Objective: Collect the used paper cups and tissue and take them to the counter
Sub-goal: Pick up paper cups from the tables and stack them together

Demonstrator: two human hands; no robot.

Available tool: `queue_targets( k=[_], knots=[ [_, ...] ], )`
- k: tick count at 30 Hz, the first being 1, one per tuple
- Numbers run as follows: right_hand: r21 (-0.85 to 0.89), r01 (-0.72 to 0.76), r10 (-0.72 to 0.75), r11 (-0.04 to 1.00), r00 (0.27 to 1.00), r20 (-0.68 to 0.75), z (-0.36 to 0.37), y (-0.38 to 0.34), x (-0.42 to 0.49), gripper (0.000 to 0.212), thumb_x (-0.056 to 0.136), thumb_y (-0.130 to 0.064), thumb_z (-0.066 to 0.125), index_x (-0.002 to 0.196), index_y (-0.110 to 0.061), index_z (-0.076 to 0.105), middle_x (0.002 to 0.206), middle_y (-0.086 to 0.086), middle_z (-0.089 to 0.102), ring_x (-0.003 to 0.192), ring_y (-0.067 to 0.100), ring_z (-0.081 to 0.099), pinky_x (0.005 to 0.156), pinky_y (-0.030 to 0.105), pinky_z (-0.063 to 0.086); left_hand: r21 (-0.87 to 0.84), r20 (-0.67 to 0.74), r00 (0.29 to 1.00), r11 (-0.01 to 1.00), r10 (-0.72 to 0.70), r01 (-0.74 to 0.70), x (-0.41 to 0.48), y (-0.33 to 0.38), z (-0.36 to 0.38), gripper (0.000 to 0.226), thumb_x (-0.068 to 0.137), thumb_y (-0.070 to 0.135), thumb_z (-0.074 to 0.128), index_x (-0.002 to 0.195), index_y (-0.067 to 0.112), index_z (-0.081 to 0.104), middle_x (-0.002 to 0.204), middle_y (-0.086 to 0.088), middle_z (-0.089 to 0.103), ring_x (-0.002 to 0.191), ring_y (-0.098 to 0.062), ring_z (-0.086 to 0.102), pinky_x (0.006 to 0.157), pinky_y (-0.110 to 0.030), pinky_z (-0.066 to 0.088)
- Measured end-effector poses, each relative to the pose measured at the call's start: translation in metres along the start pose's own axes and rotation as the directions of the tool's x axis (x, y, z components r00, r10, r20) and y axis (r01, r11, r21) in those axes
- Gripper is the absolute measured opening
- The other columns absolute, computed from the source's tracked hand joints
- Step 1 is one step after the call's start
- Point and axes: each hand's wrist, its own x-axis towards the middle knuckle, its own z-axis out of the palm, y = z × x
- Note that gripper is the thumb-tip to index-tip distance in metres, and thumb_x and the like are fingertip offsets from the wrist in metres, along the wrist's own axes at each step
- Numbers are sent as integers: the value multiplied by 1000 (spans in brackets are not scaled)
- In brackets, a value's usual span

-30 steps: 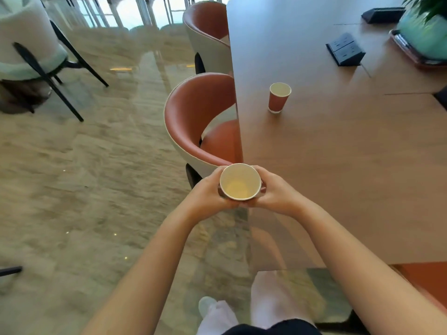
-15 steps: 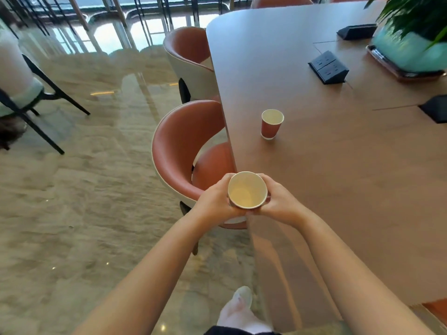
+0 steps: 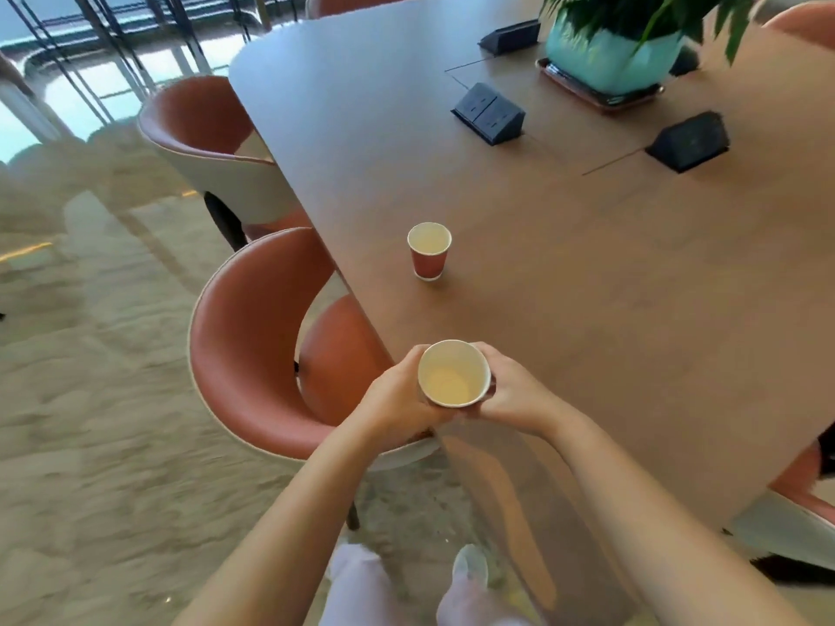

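Both hands (image 3: 397, 395) cradle the paper cup (image 3: 453, 373) upright.

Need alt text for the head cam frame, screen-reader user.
Both hands, left hand and right hand, hold an open paper cup at the edge of a wooden table. A second, red paper cup stands upright on the table beyond, beside an orange chair.
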Motion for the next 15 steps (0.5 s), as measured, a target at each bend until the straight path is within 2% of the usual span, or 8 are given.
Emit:
queue_targets(
  k=[3, 7, 11, 15],
  knots=[
    [14, -33, 34, 999, 994, -101, 5, -4, 4, 66, 63, -11, 80, 114, -36, 46, 106, -18, 57, 102, 7, 56, 85, 21, 44, 27, 97, 993, 997, 71, -74, 19, -2, -12, 79, 54, 42, 84, 121, 37, 41, 114, 15, 59, 105, -9, 57, 90, -32, 47],
    [59, -86, 98, 995, 967, -235, 15, -16, 10, 74, 63, -8, 82, 124, -24, 45, 113, -8, 55, 104, 11, 53, 85, 20, 41, 60, 211, 965, 983, 155, -171, 42, -3, -32, 78, 54, 41, 85, 119, 38, 41, 112, 16, 58, 104, -10, 56, 87, -30, 46],
    [72, -116, 133, 991, 937, -323, 22, -21, 22, 74, 64, -4, 81, 127, -17, 44, 111, -6, 52, 100, 10, 50, 70, 3, 39, 82, 294, 936, 970, 194, -227, 66, -5, -44, 79, 56, 38, 85, 122, 31, 42, 115, 9, 60, 105, -15, 57, 90, -34, 46],
    [111, -173, 203, 979, 905, -375, 22, -11, 32, 76, 64, -2, 80, 129, -14, 43, 114, -2, 52, 102, 12, 50, 74, 10, 35, 81, 366, 913, 971, 180, -224, 85, -6, -37, 84, 55, 38, 86, 125, 24, 42, 118, 6, 59, 105, -17, 56, 89, -33, 44]
  ],
)
